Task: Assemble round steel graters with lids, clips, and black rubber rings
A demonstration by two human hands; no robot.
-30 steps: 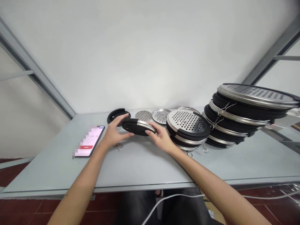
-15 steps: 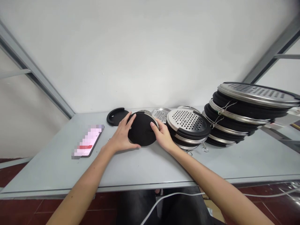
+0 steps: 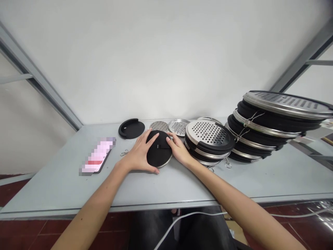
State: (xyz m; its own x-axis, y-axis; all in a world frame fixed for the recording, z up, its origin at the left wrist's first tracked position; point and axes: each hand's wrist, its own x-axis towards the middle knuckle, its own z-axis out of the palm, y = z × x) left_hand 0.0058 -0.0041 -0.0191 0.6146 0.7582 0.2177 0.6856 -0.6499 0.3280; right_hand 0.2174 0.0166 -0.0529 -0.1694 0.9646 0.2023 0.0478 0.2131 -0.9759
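Note:
A round black disc [image 3: 159, 158] with a thin metal edge is held low over the table, between my two hands. My left hand [image 3: 137, 154] curves around its left side, the fingers at the far edge and the thumb at the near edge. On the right edge, my right hand [image 3: 179, 149] grips with its thumb on top and the other fingers partly hidden. A small slot shows in the disc's upper face. Just behind lie a round metal grater plate [image 3: 159, 126] and a second grater plate [image 3: 179, 127].
Another black disc [image 3: 134, 131] with a raised rim lies back left. A phone [image 3: 100, 158] and a small wire clip [image 3: 124, 152] are to the left. Right of my hands stand a short grater stack [image 3: 208, 133] and a tall, leaning stack [image 3: 267, 128]. A white cable [image 3: 197, 214] hangs in front.
The black disc has come slightly toward me and to the right, and its face now shows a slot. The grater plate behind it has come into fuller view. Both hands stay on it.

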